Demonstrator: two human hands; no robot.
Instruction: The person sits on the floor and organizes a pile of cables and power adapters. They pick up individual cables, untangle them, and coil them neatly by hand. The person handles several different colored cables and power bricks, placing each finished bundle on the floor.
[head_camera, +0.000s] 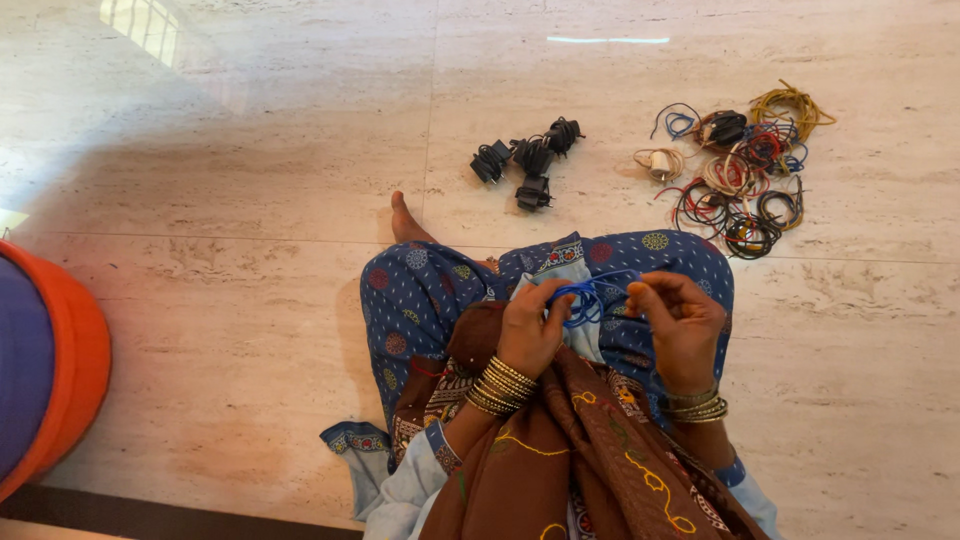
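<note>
Blue cable (590, 300) sits looped above the lap, gripped at both ends: left hand (530, 325) pinches one side, right hand (680, 320) pinches the other. Black coiled adapters (528, 160) and a heap of mixed cables (745, 175) lie ahead on the marble floor (250, 150).

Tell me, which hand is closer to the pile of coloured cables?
Probably the right hand: it pinches the thin blue cable alongside the left hand, and the tangled pile of coloured cables lies on its side.
</note>
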